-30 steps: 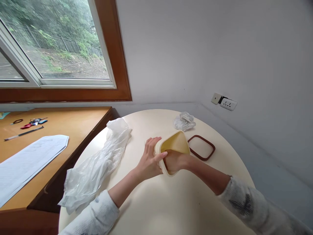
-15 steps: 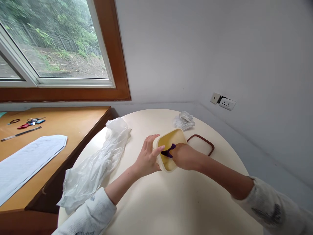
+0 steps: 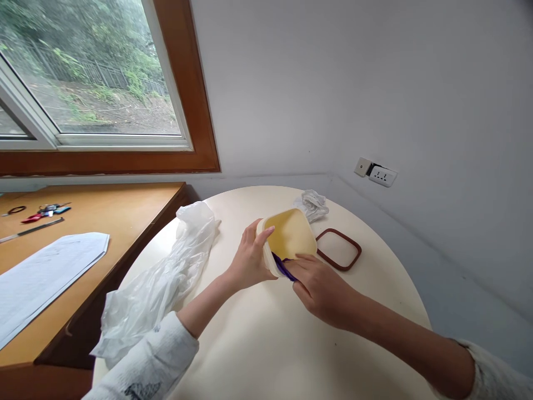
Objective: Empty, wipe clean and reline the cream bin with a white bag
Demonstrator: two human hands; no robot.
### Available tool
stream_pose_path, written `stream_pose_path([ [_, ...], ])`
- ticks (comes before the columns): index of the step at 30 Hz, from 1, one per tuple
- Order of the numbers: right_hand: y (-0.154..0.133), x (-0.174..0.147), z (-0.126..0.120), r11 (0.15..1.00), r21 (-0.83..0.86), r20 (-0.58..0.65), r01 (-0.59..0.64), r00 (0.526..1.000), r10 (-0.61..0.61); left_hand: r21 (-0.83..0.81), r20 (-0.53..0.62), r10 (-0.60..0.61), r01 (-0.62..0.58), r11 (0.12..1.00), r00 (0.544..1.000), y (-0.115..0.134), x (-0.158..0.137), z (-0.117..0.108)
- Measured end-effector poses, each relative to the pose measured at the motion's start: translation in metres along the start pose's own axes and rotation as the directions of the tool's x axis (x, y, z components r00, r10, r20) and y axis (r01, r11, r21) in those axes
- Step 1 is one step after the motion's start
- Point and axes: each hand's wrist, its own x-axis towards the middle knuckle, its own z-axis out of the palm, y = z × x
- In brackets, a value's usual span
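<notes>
A pale yellow plastic food container [image 3: 293, 232] is tilted above the round table, its open top facing me. Gripping its left wall is my left hand [image 3: 251, 256], with the thumb over the rim. My right hand [image 3: 320, 286] pinches a dark purple cloth [image 3: 283, 268] against the container's near rim; part of the cloth lies inside and part hangs over the edge. Right of the container, a brown rounded-square ring [image 3: 357, 253], like a lid frame or seal, rests flat on the table.
On the round cream table [image 3: 266, 355] lie a long crumpled clear plastic bag [image 3: 162, 283] at left and a wadded plastic bag [image 3: 311, 205] at the back. The wooden desk [image 3: 125, 205] at left bears papers [image 3: 54, 278], keys [image 3: 48, 211] and a pen-like stick [image 3: 33, 229].
My right hand has drawn back from inside the container to its near rim, bringing the purple cloth with it. The container has tipped slightly, and more of its inside shows.
</notes>
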Motion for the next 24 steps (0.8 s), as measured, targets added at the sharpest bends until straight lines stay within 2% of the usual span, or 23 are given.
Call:
stream_pose_path([
  [4,0.029,-0.007,0.015,0.995,-0.043,-0.172,0.091,0.98,-0.097,-0.098,0.078,-0.083,0.09,0.991,0.994,-0.004,0.001,-0.006],
  [9,0.068,-0.015,0.019,0.978,-0.136,-0.238,0.156,0.953,-0.185,-0.143,0.186,-0.198,0.226,0.964,0.962,0.001,0.01,-0.02],
  [12,0.075,-0.016,0.024,0.963,-0.18,-0.253,0.201,0.937,-0.243,-0.17,0.278,-0.184,0.237,0.957,0.943,0.006,0.019,-0.035],
  [15,0.069,-0.013,0.032,0.962,-0.191,-0.27,0.195,0.932,-0.243,-0.205,0.321,-0.142,0.215,0.955,0.937,0.006,0.022,-0.046],
  [17,0.062,-0.009,0.036,0.97,-0.163,-0.273,0.178,0.937,-0.217,-0.204,0.276,-0.158,0.218,0.954,0.948,0.003,0.015,-0.044],
  [18,0.057,-0.006,0.038,0.975,-0.144,-0.274,0.167,0.94,-0.201,-0.191,0.217,-0.178,0.22,0.957,0.96,0.002,0.009,-0.039],
  [20,0.047,0.001,0.042,0.985,-0.11,-0.278,0.13,0.948,-0.156,-0.132,0.03,-0.209,0.212,0.968,0.977,0.003,-0.005,-0.025],
  [22,0.036,0.008,0.046,0.993,-0.085,-0.29,0.083,0.951,-0.104,-0.005,-0.165,-0.21,0.213,0.977,0.964,0.006,-0.018,-0.008],
  [24,0.024,0.016,0.05,0.997,-0.067,-0.307,0.049,0.949,-0.067,0.085,-0.243,-0.138,0.163,0.983,0.96,0.01,-0.028,0.006],
])
